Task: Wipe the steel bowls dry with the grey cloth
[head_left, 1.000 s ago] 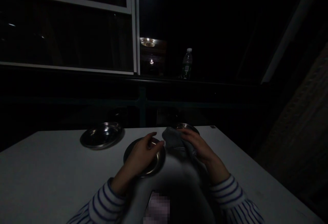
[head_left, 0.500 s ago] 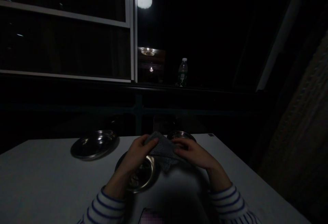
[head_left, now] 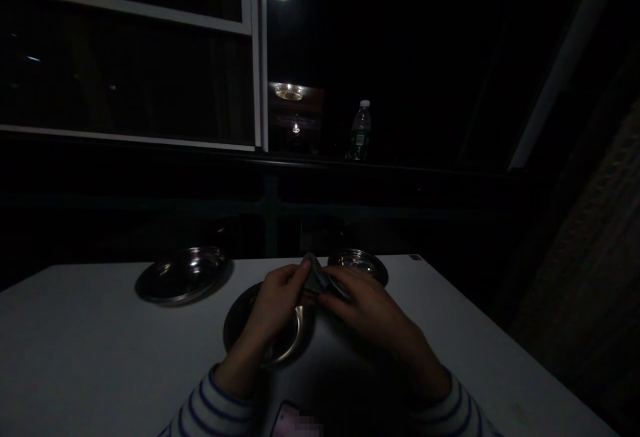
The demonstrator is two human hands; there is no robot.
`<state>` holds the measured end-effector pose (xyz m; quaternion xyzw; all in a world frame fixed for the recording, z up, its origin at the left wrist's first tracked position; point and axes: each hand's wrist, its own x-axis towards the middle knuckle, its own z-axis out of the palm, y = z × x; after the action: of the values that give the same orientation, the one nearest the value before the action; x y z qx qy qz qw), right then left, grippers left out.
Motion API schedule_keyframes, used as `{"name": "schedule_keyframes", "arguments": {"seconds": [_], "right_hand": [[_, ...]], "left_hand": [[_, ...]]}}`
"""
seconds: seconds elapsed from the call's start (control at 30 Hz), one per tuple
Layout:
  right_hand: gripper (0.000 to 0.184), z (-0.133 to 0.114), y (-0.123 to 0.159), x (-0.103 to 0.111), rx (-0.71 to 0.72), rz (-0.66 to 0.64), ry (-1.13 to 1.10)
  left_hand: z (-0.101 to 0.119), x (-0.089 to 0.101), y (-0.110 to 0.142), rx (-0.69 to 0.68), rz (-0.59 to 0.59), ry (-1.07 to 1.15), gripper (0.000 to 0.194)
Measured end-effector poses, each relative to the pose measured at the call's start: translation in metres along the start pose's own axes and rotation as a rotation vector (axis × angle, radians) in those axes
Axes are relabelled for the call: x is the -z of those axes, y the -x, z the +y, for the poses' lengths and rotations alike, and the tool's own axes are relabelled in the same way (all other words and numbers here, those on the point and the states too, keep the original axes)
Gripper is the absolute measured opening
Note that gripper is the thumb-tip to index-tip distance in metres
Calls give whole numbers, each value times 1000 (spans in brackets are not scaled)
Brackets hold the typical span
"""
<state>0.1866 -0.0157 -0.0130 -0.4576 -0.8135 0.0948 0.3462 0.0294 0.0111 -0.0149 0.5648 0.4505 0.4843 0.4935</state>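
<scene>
Between my hands is a grey cloth (head_left: 314, 278), bunched and folded above the table. My left hand (head_left: 279, 297) pinches its left side, thumb on top. On the right side, the fingers of my right hand (head_left: 363, 300) close around the cloth, partly covering it. A round metal bowl (head_left: 235, 330) sits below my left hand, its inside partly hidden by the wrist. Behind my right hand stands a second metal bowl (head_left: 373, 263). A wide metal basin (head_left: 165, 282) rests at the table's back left.
The white table (head_left: 100, 350) reaches toward a dark window with a pale frame (head_left: 257, 77). A plastic bottle (head_left: 361, 131) stands on the sill. At the near edge lies a phone (head_left: 287, 420). A curtain (head_left: 590, 243) hangs at the right.
The cloth was spread wider with a corner hanging down; now it is bunched smaller. My right hand has moved left, closer to my left hand. The view has tilted slightly downward.
</scene>
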Motion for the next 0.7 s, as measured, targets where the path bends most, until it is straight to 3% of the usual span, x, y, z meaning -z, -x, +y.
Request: {"name": "schedule_keyframes", "arguments": {"seconds": [0.2,0.4,0.5,0.63,0.7], "right_hand": [[28,17,-6,-2,-80,-6,-283],[29,36,-6,15,-233,115,-364],[28,38,-6,19,-261,130,-399],[31,39,-8,14,-321,187,-465],[35,37,-8,12,-343,255,-362]], "left_hand": [[-2,10,-2,-58,-56,-103,35],[-1,18,-1,-55,-52,-226,31],[0,17,-1,-26,-92,-122,29],[-1,13,0,95,-140,210,27],[-3,10,-1,135,-144,347,25]]}}
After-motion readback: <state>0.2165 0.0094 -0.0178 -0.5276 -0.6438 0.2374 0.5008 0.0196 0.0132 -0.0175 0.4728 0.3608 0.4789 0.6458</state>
